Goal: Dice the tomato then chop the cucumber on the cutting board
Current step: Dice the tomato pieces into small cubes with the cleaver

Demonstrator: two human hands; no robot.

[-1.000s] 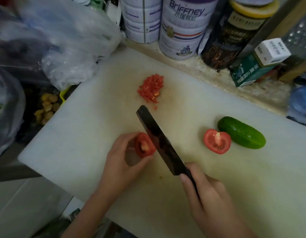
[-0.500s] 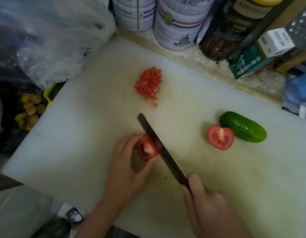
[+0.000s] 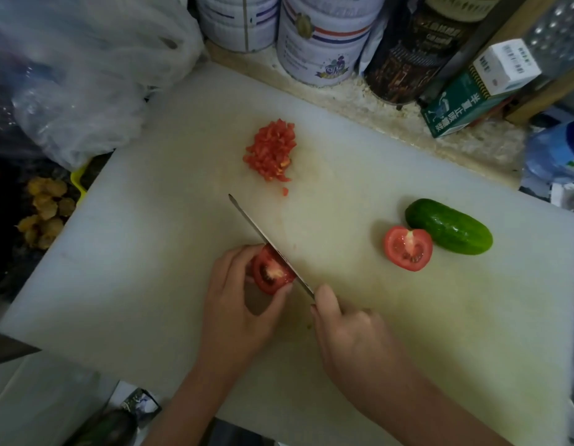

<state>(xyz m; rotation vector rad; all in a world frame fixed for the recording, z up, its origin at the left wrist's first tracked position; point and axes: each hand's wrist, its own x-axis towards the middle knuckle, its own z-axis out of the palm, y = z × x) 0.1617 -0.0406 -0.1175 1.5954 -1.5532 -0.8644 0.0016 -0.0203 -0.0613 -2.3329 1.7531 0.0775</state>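
Note:
On the white cutting board (image 3: 157,259), my left hand (image 3: 237,304) holds a tomato piece (image 3: 271,272) between thumb and fingers, cut face up. My right hand (image 3: 353,336) grips the handle of a knife (image 3: 266,243), whose blade stands on edge against the right side of that piece. A pile of diced tomato (image 3: 271,151) lies further back. A tomato half (image 3: 408,247) rests cut side up at the right, touching a whole green cucumber (image 3: 448,226).
Tins (image 3: 324,37) and a dark jar (image 3: 417,49) line the board's back edge, with a green box (image 3: 466,104) to their right. A crumpled plastic bag (image 3: 80,75) lies at the back left. Yellow fruits (image 3: 46,214) sit off the left edge.
The blade has turned from lying flat to standing on edge and has come down against the tomato piece in my left hand. The camera has tilted downward slightly.

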